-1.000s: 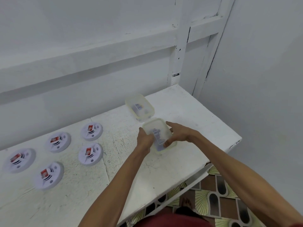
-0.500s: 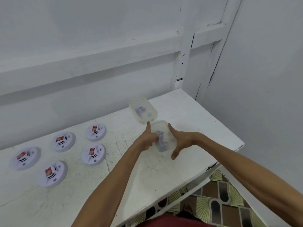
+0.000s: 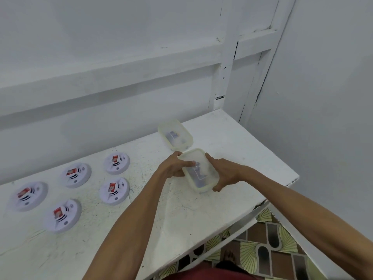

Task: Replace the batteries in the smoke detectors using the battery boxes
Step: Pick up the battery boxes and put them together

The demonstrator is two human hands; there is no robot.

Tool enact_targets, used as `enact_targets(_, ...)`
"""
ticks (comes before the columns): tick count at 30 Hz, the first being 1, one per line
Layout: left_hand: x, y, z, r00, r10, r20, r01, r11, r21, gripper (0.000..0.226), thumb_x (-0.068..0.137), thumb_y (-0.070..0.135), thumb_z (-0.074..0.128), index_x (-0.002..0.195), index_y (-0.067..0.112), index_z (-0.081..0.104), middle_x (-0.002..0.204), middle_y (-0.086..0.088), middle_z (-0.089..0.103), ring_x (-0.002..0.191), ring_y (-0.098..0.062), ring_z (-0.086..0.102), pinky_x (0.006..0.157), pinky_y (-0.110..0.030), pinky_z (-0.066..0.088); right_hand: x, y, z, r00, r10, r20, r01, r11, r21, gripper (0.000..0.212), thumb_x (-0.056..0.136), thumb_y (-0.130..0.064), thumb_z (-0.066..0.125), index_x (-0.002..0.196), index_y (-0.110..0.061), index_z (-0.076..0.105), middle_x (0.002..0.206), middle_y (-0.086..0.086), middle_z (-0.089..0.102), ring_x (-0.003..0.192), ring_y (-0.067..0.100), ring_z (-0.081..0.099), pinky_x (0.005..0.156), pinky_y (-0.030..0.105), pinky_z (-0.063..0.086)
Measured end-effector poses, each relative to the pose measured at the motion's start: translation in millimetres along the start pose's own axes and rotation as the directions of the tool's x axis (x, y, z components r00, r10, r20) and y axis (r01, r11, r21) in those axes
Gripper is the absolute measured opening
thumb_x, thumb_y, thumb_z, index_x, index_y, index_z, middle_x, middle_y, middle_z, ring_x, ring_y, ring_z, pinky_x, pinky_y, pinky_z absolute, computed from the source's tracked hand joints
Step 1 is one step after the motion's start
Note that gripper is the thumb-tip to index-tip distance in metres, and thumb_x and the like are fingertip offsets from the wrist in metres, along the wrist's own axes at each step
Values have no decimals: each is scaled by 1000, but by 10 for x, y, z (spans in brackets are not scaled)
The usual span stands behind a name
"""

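A translucent battery box [image 3: 201, 174] with a pale yellow rim sits near the table's right end, dark batteries dimly visible inside. My left hand [image 3: 174, 165] grips its left side, thumb on the lid. My right hand [image 3: 224, 171] clasps its right side, fingers curled under the near corner. A second lidded battery box [image 3: 175, 136] lies just behind it. Several round white smoke detectors with red labels lie face up on the left: the nearest one [image 3: 114, 191], another behind it [image 3: 116, 163], and one at the front left [image 3: 63, 216].
The white table [image 3: 232, 138] ends at a right edge close to the boxes and a front edge near my body. White walls stand behind and to the right. Patterned floor tiles [image 3: 262, 249] show below the table's edge.
Both hands have closed around the near battery box again after the right hand's fingers had spread open. The box has tilted slightly.
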State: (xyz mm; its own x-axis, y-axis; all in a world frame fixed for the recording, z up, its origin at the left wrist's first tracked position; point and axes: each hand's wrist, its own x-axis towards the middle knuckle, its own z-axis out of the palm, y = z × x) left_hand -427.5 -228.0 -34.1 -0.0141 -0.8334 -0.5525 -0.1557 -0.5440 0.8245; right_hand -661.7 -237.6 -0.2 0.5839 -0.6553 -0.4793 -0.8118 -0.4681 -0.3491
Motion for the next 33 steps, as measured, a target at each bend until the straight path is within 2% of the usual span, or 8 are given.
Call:
enact_targets(6,81,-71,-9,1000,31,-4,-31,999,-35,71,81,27,91,138,15,50,130,-8,66,109,-20,70,68,-30,63,-17,35,60,999,-31,-19,31,999,-11,130,77,-33,81,156,-14,-21,132,11,45,102,18,43,84,25,39)
enact_targets(12,-10,-209,48,989,146,-21,-147,989,-36,51,88,36,84,129,17,61,118,-8,74,103,-23,72,80,-34,63,62,49,59,1000,-2,15,3,999,-50,139,74,-40,83,152,-21,-31,147,11,36,112,24,51,94,34,49)
enact_targets(15,-193,-491,46,988,142,-61,-152,969,-196,60,97,37,73,144,17,42,128,-8,67,108,-20,70,86,-30,59,29,96,105,1000,31,-2,-31,999,-14,145,69,-45,87,152,-25,-30,154,10,30,122,26,50,100,38,48)
enact_targets(17,-370,-784,-17,984,146,-99,-169,945,-279,55,104,30,63,150,14,39,137,-7,64,114,-17,71,90,-28,59,-29,113,202,998,61,-26,-61,998,11,141,71,-46,85,153,-25,-28,154,9,30,124,26,51,101,37,48)
enact_targets(20,-702,-1316,-112,963,205,-177,-251,922,-294,31,108,7,52,140,6,53,133,-17,67,113,-22,73,91,-29,58,-199,132,355,988,43,-147,-45,999,-8,121,83,-48,75,154,-30,-21,151,2,36,122,17,52,98,27,47)
enact_targets(23,-1008,-1639,-154,944,208,-254,-285,904,-320,32,105,-6,50,133,7,58,129,-21,67,113,-26,73,92,-31,58,-278,117,343,989,6,-147,-2,1000,27,122,76,-57,76,157,-35,-13,154,-7,30,127,12,48,101,24,45)
enact_targets(29,-783,-987,-35,938,232,-256,-284,941,-186,46,104,29,64,148,29,50,145,5,54,115,-17,69,85,-29,62,-169,155,167,984,-29,-176,68,974,215,109,68,-53,87,154,-40,21,158,-10,28,138,14,40,106,29,45)
enact_targets(33,-376,-410,17,932,309,-189,-327,942,-71,65,103,41,62,161,27,34,155,10,40,128,-16,60,84,-20,57,-80,214,129,969,-132,-208,141,990,26,113,64,-73,77,155,-41,18,163,-25,-9,136,-2,29,112,29,39)
